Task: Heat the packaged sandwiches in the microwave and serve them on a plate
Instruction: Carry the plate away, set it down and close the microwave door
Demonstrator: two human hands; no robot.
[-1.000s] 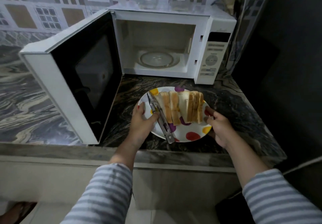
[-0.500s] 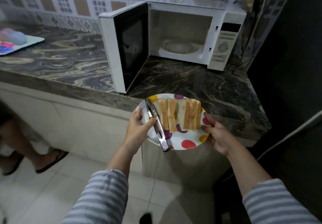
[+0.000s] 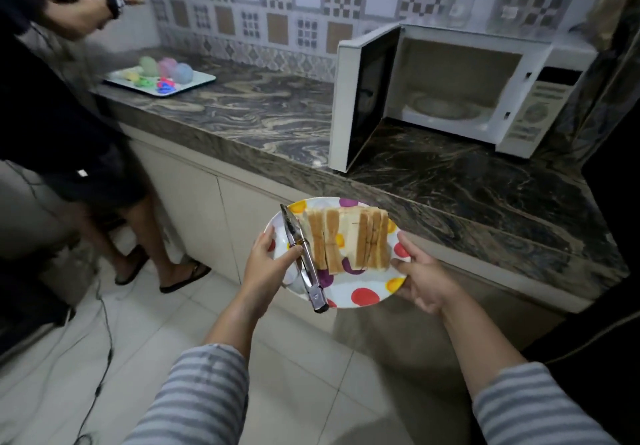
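A white plate (image 3: 360, 294) with coloured dots is held in the air in front of the counter, over the floor. Several sandwich halves (image 3: 346, 240) stand side by side on it. Metal tongs (image 3: 304, 261) lie along its left side. My left hand (image 3: 268, 261) grips the plate's left rim, with the thumb pressing on the tongs. My right hand (image 3: 424, 282) holds the right rim from below. The white microwave (image 3: 485, 88) stands on the counter at the right, its door (image 3: 360, 98) swung wide open and its chamber empty except for the glass turntable.
The marble counter (image 3: 270, 115) runs from the left to the microwave. A white tray (image 3: 201, 79) with pastel objects sits at its far left. Another person (image 3: 59, 105) in dark clothes and sandals stands at the left. A thin cable (image 3: 104, 340) trails over the tiled floor.
I have stepped back from the counter and turned left with the plate still in both hands. The microwave is now farther away at the right, and the other person has come into view.
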